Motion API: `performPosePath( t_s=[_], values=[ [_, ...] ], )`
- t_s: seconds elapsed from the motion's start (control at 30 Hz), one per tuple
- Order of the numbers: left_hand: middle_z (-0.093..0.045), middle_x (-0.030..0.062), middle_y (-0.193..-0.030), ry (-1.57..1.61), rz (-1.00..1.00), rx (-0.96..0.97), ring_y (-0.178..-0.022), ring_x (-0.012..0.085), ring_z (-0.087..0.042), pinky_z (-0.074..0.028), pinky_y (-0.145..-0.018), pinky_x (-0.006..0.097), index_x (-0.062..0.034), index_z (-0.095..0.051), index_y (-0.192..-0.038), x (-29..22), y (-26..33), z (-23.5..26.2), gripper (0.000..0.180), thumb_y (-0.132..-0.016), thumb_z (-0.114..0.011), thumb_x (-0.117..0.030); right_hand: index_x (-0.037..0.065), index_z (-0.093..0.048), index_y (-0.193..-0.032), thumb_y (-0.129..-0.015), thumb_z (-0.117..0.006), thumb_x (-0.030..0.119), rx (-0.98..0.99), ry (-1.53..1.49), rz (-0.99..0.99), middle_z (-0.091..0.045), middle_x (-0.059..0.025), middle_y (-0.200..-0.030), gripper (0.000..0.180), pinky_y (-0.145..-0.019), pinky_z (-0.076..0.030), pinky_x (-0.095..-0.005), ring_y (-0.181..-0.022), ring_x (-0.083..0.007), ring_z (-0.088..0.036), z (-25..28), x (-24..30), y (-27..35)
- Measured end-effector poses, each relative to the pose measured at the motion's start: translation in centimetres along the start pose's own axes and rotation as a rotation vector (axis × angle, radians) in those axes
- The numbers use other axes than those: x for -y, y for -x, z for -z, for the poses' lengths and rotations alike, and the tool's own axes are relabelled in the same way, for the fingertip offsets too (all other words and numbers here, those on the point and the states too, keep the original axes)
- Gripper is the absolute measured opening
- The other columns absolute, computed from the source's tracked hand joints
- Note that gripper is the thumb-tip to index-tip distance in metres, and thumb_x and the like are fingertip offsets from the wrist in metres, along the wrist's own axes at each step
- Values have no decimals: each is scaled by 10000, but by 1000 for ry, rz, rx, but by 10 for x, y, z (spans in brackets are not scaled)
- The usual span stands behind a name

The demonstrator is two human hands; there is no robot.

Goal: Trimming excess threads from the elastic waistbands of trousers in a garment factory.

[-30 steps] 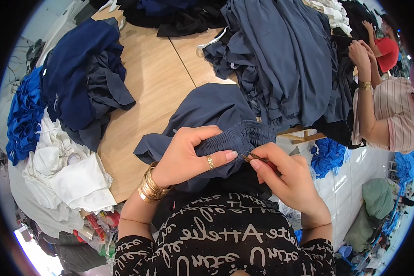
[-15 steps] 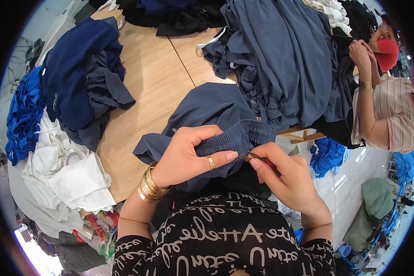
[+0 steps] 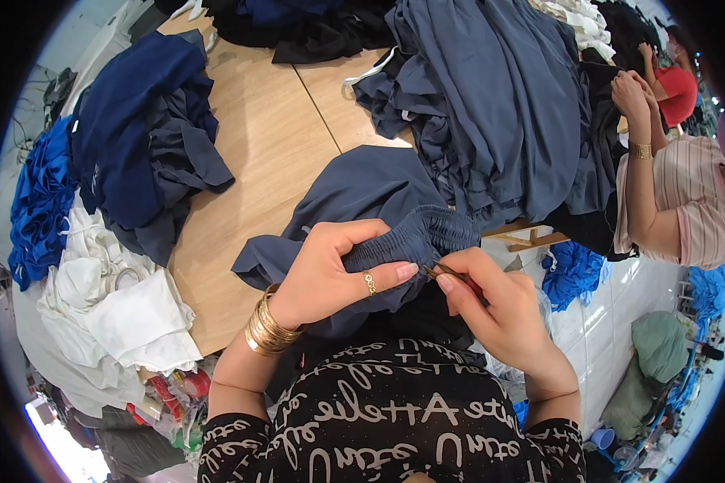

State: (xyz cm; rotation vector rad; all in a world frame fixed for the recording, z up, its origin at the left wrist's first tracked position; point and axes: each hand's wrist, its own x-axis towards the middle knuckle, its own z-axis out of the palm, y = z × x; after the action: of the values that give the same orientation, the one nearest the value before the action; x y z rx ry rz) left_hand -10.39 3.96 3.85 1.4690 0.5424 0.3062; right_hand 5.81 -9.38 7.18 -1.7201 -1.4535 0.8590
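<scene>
A dark grey-blue garment (image 3: pixel 364 189) lies over the table edge in front of me, its gathered elastic waistband (image 3: pixel 395 243) raised toward me. My left hand (image 3: pixel 321 270) is closed on that waistband, thumb on the near side and fingers mostly hidden behind the cloth. Between the thumb and fingers of my right hand (image 3: pixel 503 302) is a pair of small dark thread snips (image 3: pixel 451 274). Their points reach the cloth just right of my left thumb tip. Whether the blades are touching a thread is too small to tell.
On the wooden table (image 3: pixel 266 121) lie a navy and grey heap (image 3: pixel 141 121) at left and a large grey-blue pile (image 3: pixel 491 105) at far right. White cloth (image 3: pixel 129 298) sits at the near left. A co-worker in a striped top (image 3: pixel 685 193) handles dark cloth at right.
The snips and my right hand have shifted very slightly at the waistband. My left hand keeps its hold. A person in red at the far right has moved an arm.
</scene>
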Motion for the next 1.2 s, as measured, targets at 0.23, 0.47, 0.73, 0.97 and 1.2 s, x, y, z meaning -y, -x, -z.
performPosePath(
  t_s=[0.23,0.47,0.73,0.97,1.2],
  values=[
    [-588,-26,-724,164,45,-23,-656,12,-502,-422,-579,177,28,-629,-882,3,1,-2,205,-795,-717,-135,17,-538,-973,-907,-539,61,33,-291,-124,-578,-38,-632,80,-450,-390,-221,-502,-88,-546,-2,-4,0],
    [-586,-34,-727,236,71,-8,-662,10,-502,-425,-585,178,22,-632,-891,1,0,-1,200,-795,-717,-131,-2,-530,-984,-956,-480,170,189,-976,-378,-582,-96,-626,181,-358,-268,-167,-357,-44,-371,-3,-13,-4],
    [-574,-27,-710,172,25,3,-651,15,-488,-405,-570,179,19,-621,-863,4,0,0,197,-795,-717,-139,1,-527,-958,-954,-487,183,250,-987,-373,-584,-77,-630,186,-402,-321,-171,-417,-38,-428,-6,-20,-5],
    [-572,-11,-706,-17,-66,11,-638,21,-487,-407,-567,191,9,-622,-867,4,-1,2,194,-790,-720,-139,44,-543,-883,-945,-514,207,142,-536,-318,-525,4,-586,177,-421,-310,-162,-451,-20,-424,-2,-17,-10],
    [-577,-15,-696,33,-32,69,-649,19,-491,-412,-580,187,15,-619,-869,2,-3,2,200,-784,-724,-132,47,-506,-810,-947,-508,228,254,-998,-485,-465,3,-527,227,-331,-197,-174,-360,-19,-302,-9,-27,-11]
  ],
)
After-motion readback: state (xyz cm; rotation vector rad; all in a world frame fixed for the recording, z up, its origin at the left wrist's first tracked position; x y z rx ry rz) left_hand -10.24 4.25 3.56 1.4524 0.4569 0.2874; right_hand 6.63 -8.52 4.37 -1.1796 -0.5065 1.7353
